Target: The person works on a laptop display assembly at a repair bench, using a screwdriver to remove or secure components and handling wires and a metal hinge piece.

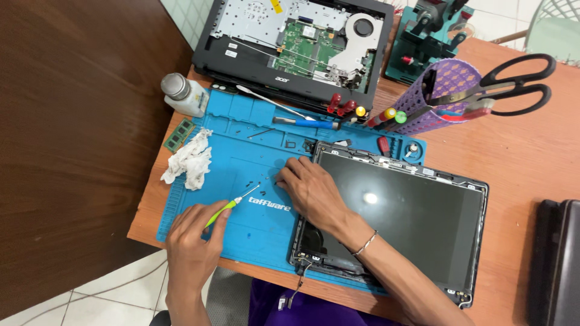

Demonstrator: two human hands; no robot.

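**Loose screws and a bare panel at risk**

The detached laptop screen (393,211) is lying at four o'clock, overhanging the blue mat (241,157) on the worktop (519,151); leaning on it could crack the glass. The right hand (311,190) is resting at centre, fingers spread flat beside tiny screws (257,188), likely scattering them if swept. At seven o'clock, left hand (193,244) fingers are pinching a green screwdriver (226,207), possibly slipping.

Screen panel (399,211) on mat (241,151)
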